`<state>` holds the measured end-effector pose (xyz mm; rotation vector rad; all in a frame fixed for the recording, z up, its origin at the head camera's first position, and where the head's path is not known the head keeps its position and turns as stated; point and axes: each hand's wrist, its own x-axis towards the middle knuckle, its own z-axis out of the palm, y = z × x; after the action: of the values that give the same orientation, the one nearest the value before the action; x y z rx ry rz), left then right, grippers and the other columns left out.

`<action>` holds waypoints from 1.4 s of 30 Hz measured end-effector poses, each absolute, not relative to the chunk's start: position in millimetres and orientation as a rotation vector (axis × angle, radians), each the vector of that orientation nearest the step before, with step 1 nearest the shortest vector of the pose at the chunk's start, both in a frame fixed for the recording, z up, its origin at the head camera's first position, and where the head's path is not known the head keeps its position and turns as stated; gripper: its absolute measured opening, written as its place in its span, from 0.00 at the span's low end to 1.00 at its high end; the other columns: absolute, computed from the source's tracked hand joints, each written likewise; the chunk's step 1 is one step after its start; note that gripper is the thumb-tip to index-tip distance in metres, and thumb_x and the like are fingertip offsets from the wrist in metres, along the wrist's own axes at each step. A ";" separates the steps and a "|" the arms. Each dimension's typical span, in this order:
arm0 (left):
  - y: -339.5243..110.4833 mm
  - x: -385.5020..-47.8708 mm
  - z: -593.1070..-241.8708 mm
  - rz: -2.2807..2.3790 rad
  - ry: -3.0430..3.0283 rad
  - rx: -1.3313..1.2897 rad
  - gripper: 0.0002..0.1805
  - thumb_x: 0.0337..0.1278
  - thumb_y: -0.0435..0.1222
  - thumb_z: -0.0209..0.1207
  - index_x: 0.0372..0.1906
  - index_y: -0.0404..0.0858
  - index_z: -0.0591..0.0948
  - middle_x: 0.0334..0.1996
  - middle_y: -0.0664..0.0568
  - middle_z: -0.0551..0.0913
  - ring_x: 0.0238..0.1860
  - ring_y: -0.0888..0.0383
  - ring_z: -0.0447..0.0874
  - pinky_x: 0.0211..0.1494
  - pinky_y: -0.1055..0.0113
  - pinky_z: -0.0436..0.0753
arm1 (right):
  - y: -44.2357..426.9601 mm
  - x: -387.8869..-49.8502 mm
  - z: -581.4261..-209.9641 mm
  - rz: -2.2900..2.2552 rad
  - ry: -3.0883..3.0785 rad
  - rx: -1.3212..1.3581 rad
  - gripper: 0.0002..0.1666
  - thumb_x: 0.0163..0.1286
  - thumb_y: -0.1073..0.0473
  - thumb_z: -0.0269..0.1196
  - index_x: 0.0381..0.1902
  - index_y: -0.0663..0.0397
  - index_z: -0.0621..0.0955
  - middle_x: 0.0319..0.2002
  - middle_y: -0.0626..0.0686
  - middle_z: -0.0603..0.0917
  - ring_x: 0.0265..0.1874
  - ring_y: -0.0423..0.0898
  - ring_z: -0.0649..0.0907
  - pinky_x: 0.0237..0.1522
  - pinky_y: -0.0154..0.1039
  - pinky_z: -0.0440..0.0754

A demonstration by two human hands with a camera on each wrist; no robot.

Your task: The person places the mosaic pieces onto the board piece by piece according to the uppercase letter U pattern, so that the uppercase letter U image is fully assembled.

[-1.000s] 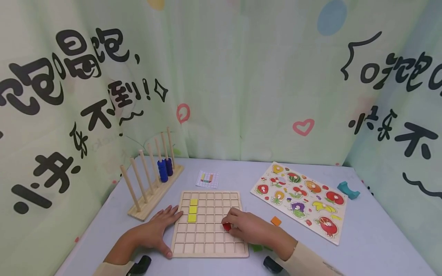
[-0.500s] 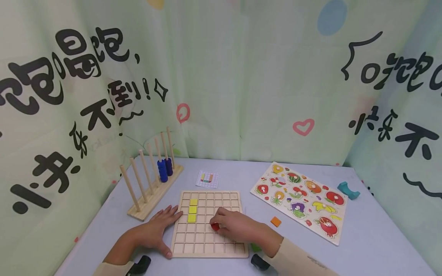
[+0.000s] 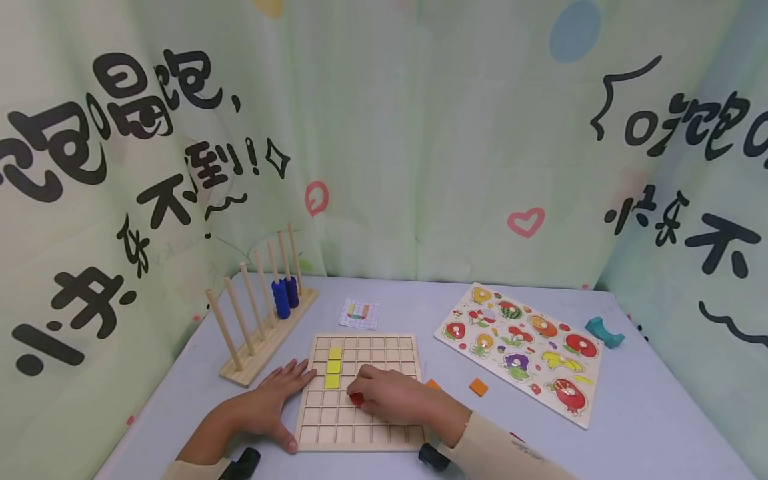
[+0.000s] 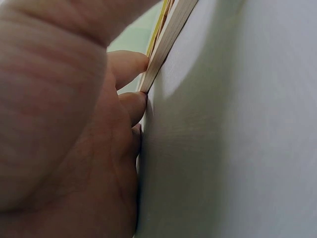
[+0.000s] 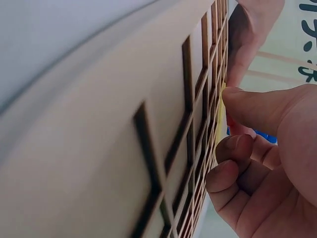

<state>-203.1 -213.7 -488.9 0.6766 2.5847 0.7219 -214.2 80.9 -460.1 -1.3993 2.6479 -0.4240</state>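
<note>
A wooden grid board [image 3: 324, 438] lies flat on the table, with three yellow square tiles [image 3: 333, 367] in one column at its upper left. My right hand [image 3: 396, 397] pinches a small red tile [image 3: 357, 399] between thumb and fingers over the middle of the board, right of and below the yellow column. Only part of that tile shows; the fingers cover the rest. At the board's left edge rests my left hand [image 3: 261, 407], fingers and thumb spread and touching the side. The left wrist view shows fingertips against the board's wooden edge [image 4: 166, 42].
A wooden peg stand [image 3: 264, 350] with blue and purple beads stands at the left. Behind the board lies a pattern card [image 3: 360, 313]. To the right are orange tiles [image 3: 478, 387], a fruit puzzle board [image 3: 510, 387] and a teal curved block [image 3: 605, 332].
My right hand has moved left across the board with the red tile, from its right side to near the middle. An orange tile beside the board has come into view. My left hand stays put.
</note>
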 end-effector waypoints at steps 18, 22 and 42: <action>-213.3 -206.1 -492.6 0.693 2.589 0.664 0.69 0.21 0.63 0.76 0.76 0.45 0.58 0.77 0.44 0.47 0.76 0.40 0.35 0.72 0.40 0.39 | 51.6 -218.9 -465.8 -0.413 2.613 -1.322 0.19 0.70 0.54 0.63 0.58 0.42 0.79 0.45 0.38 0.73 0.33 0.32 0.74 0.40 0.24 0.75; -212.6 -205.9 -492.6 0.694 2.589 0.649 0.69 0.20 0.63 0.76 0.76 0.45 0.58 0.77 0.44 0.47 0.76 0.40 0.35 0.72 0.40 0.39 | 47.0 -220.0 -467.5 -0.405 2.617 -1.303 0.20 0.70 0.54 0.63 0.59 0.41 0.79 0.44 0.38 0.73 0.33 0.32 0.74 0.41 0.25 0.75; -214.2 -206.7 -492.5 0.700 2.583 0.667 0.69 0.21 0.63 0.76 0.76 0.44 0.57 0.77 0.44 0.46 0.76 0.41 0.33 0.72 0.40 0.38 | 32.8 -221.1 -471.2 -0.458 2.644 -1.247 0.18 0.70 0.52 0.62 0.56 0.43 0.81 0.42 0.39 0.74 0.32 0.33 0.74 0.39 0.27 0.75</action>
<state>-206.7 -214.2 -492.5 0.6666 2.5833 0.7003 -221.1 32.8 -471.2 -1.2468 2.6436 -0.4583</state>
